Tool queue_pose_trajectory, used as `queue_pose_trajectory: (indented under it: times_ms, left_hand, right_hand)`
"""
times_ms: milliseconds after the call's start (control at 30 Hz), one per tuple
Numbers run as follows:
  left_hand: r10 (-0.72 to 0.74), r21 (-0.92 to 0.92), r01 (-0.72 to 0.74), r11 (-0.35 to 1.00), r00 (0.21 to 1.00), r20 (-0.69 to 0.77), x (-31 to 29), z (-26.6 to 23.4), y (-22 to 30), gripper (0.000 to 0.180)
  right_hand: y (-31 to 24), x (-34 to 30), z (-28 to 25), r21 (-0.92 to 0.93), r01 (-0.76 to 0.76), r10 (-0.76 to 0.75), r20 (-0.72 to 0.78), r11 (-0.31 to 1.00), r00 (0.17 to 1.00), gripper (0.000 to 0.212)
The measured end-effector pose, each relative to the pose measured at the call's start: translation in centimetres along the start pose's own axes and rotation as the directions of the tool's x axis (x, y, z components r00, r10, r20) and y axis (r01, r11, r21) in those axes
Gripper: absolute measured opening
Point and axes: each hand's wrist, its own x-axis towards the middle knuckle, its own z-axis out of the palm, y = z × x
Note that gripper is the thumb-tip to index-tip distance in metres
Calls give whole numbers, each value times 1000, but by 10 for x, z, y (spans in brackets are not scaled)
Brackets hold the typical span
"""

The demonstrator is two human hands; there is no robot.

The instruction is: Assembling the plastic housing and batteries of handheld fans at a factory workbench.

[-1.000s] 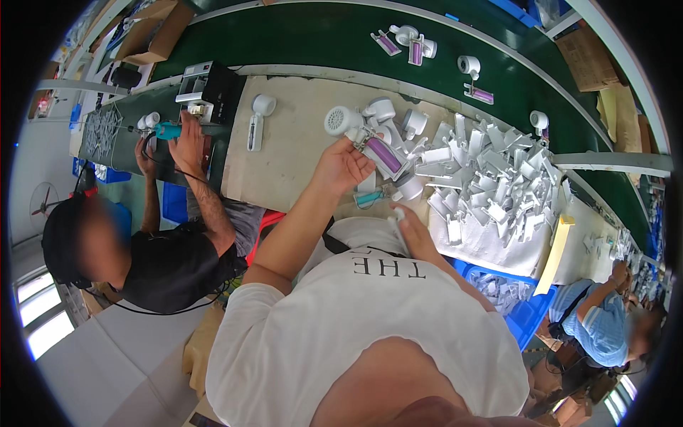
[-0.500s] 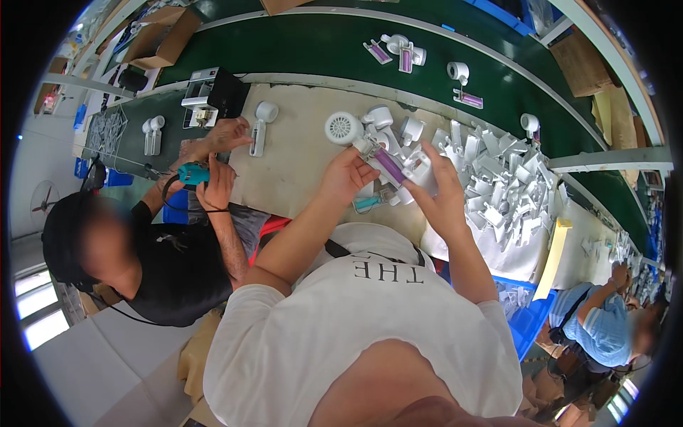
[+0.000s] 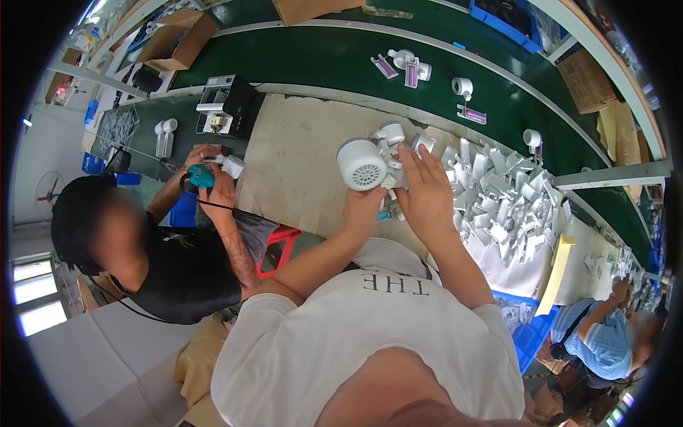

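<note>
A white handheld fan [image 3: 361, 165] with a round slotted grille is raised above the bench, its head tilted up. My left hand [image 3: 363, 210] is closed round the handle just below the head. Against the handle's right side lies my right hand [image 3: 429, 192], fingers long and close together, thumb bent in on it. Most of the handle is hidden between my hands. Just beyond it are more white fan heads [image 3: 390, 132] on the bench. A teal tool [image 3: 390, 213] shows partly under my hands.
White plastic covers [image 3: 501, 192] are heaped to the right, above a blue bin [image 3: 530, 334]. At left a co-worker holds a teal power tool [image 3: 200, 176] against a white part. A black machine [image 3: 228, 107] stands beyond. Fans with purple cells [image 3: 412, 72] lie on the green belt [image 3: 306, 50].
The fan has turned so its grille tips up toward me, and its purple cell is now hidden. My hands have closed in on the handle. The co-worker's white part was drawn closer to them.
</note>
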Motion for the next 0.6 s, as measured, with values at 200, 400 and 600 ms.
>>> queue_pose_trajectory:
  times_ms: [200,400,600]
  left_hand:
    - [96,23,-94,995,989,-109,9,14,-4,24]
    - [143,-23,-147,989,982,-121,13,30,0,25]
    - [97,34,-94,995,989,-110,29,39,2,26]
  right_hand:
    - [0,7,11,16,-16,17,-55,1000,998,67]
    - [7,13,3,55,-22,27,-93,998,995,69]
    - [13,21,-2,-22,19,-20,-84,1000,996,58]
